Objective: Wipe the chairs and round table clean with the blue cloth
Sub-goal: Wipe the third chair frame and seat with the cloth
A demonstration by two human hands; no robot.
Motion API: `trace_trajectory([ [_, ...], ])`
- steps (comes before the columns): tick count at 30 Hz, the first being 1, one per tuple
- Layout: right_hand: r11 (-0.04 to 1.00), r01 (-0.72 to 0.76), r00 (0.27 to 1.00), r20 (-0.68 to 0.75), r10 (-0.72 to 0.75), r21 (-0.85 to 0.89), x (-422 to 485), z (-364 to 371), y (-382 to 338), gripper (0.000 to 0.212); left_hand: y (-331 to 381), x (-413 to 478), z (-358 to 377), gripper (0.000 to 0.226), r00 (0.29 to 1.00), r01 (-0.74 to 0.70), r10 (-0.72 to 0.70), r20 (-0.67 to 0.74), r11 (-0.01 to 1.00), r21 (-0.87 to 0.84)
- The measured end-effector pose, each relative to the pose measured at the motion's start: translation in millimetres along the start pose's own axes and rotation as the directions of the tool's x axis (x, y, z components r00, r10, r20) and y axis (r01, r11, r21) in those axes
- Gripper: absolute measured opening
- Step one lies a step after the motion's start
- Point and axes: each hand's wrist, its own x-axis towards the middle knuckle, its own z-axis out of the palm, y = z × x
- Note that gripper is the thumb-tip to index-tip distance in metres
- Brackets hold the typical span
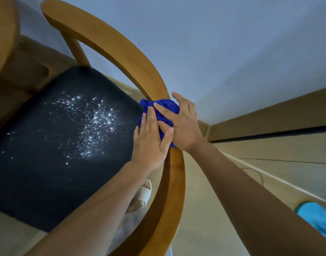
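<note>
Two hands meet just right of the centre of the head view, both of them yours and both on the blue cloth [163, 108]. The cloth is bunched over the curved wooden back rail [121, 52] of the chair [78, 50]. Your left hand [151, 143] lies with its fingers nearly straight and flat against the cloth's left side, pressing it to the rail. Its thumb is spread out to the right and touches your other hand. Your right hand [185, 126] is cupped over the top and right of the bundle, fingers bent round it and the rail beneath. Only the top and left folds of the cloth show, with a small corner below your right wrist. To the left, filling the lower left of the frame, you see the dark seat [47, 172], with white powder [97, 122] scattered in specks over its middle. Between the seat and the rail, under your left forearm, a foot in a cream slipper [143, 193] stands on the floor [269, 154]. At the upper left a rounded wooden edge [3, 43] is cropped too tightly to tell what it belongs to. A pale wall [232, 43] fills the upper right, with a wooden skirting [269, 115] running along its foot. At the lower right edge a turquoise thing [317, 218] lies on the floor, partly cut off.
</note>
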Motion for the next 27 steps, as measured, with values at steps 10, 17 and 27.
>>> trace_trajectory([
  [10,0.958,0.284,0.947,-0.144,-0.286,-0.031,89.4,-6.0,3.5,0.053,-6.3,60.3,-23.5,0.088,0.977,0.077,-0.098,-0.191,0.990,-0.118],
  [17,0.962,0.261,0.935,-0.227,-0.272,-0.080,163.4,-9.5,-41.6,0.043,-16.4,108.9,-67.5,0.075,0.910,0.168,-0.256,-0.326,0.947,-0.274],
  [27,0.927,0.306,0.933,-0.128,-0.338,-0.215,249.5,7.5,-103.7,0.041,-54.5,156.8,-125.3,0.057,0.851,0.145,-0.340,-0.401,0.885,-0.442],
])
